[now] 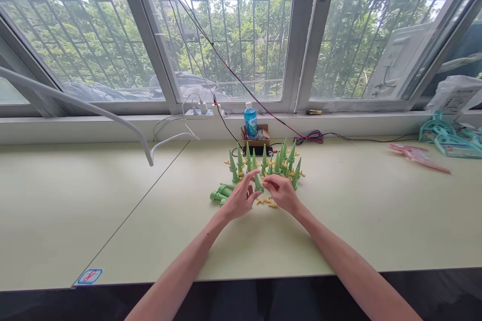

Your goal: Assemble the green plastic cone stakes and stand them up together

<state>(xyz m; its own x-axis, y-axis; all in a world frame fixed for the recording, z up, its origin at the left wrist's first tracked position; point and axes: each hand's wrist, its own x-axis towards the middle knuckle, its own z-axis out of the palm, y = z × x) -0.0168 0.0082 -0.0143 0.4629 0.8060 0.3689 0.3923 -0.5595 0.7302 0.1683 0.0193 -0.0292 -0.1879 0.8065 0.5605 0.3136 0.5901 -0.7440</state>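
My left hand (pixel 241 199) curls its thumb and forefinger around a green cone-shaped spike (pixel 258 183), which points upward. Against that spike's right side, my right hand (pixel 282 191) pinches what looks like a small yellow piece, mostly covered by the fingertips. Just below the hands lie several loose yellow pieces (pixel 270 203) on the table. Behind them stands a cluster of upright green spikes (pixel 291 155), many with yellow pieces sticking out at the side. More green spikes (pixel 218 194) lie on their sides left of my left hand, which partly hides them.
A blue-labelled bottle (pixel 250 121) stands with a small cardboard box (pixel 263 135) by the window ledge. Cables (pixel 311 137) run along the back. Pink (pixel 417 156) and teal plastic items (pixel 452 138) lie at the far right. A white bar (pixel 113 115) juts in from the left.
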